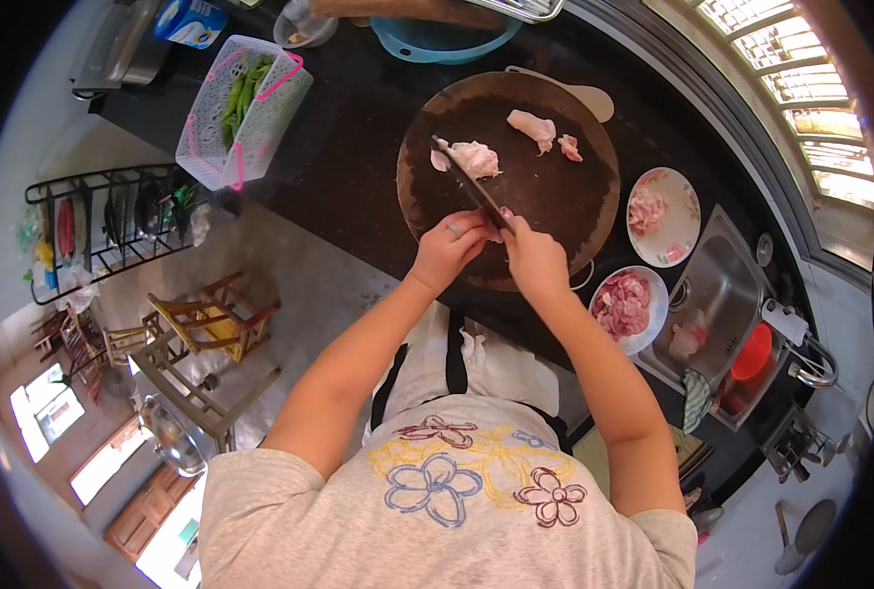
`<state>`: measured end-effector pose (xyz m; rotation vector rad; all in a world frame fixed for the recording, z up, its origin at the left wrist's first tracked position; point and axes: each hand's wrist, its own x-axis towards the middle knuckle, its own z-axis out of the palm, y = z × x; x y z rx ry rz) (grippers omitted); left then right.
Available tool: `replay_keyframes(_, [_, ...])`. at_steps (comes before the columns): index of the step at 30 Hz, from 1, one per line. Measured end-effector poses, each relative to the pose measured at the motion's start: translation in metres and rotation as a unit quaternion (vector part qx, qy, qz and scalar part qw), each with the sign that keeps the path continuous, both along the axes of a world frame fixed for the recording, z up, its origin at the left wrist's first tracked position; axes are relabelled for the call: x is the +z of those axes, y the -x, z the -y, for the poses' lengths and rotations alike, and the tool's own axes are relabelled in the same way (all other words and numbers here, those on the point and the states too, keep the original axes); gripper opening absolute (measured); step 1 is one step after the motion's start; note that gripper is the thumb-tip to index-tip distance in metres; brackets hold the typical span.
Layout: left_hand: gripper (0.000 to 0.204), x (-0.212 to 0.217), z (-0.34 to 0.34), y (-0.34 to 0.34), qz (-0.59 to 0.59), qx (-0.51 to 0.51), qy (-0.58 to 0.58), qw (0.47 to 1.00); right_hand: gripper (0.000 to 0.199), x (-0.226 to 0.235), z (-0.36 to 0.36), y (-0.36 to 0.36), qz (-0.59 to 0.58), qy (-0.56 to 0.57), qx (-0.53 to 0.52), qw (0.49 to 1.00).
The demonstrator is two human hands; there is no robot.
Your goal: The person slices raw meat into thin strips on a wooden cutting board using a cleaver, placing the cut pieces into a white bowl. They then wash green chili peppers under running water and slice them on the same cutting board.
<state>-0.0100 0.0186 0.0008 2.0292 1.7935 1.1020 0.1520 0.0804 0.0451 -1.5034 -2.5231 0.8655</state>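
Note:
My right hand (537, 259) is closed around the handle of a knife (473, 185), whose dark blade slants up and left over a round wooden chopping board (555, 211). Right beside it, at the board's near edge, my left hand (449, 253) has its fingers bent and pressed together by the heel of the blade; a small pinkish bit shows between the hands, too hidden to name. A pale lump of raw meat (476, 158) lies against the blade's far end. Farther right on the board are a longer pale meat piece (532, 130) and a small red scrap (569, 148).
Right of the board stand a flowered plate (687, 236) with pale sliced meat and a bowl (656, 319) of redder slices. A steel sink (726, 260) lies beyond them. At the left is a white basket (270, 133) of green peppers; a blue basin (442, 49) stands behind the board.

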Motion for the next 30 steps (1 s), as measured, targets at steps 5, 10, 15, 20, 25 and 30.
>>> replay_keyframes(5, [0.023,0.000,0.007,0.000,0.003,-0.001,-0.013,1.000,0.017,0.025,0.009,-0.028,0.000,0.025,-0.033,0.999])
replay_keyframes(10, [0.023,-0.001,0.006,-0.003,-0.007,0.011,-0.014,1.000,0.016,0.024,0.021,-0.022,-0.001,-0.009,-0.002,1.000])
replay_keyframes(15, [0.022,0.002,0.007,-0.003,-0.012,0.020,-0.013,1.000,0.017,0.023,0.033,-0.038,0.040,0.018,0.014,0.999])
replay_keyframes(20, [0.022,0.005,0.006,-0.004,-0.002,0.020,-0.011,1.000,0.015,0.025,0.029,-0.022,0.042,0.018,0.005,0.999])
replay_keyframes(25, [0.023,0.000,0.008,-0.003,0.004,0.020,-0.003,1.000,0.020,0.008,0.018,0.007,0.015,-0.017,0.012,1.000])
replay_keyframes(30, [0.024,-0.001,0.008,-0.001,0.006,0.020,-0.017,1.000,0.018,0.023,0.040,-0.031,0.072,0.042,-0.002,0.997])
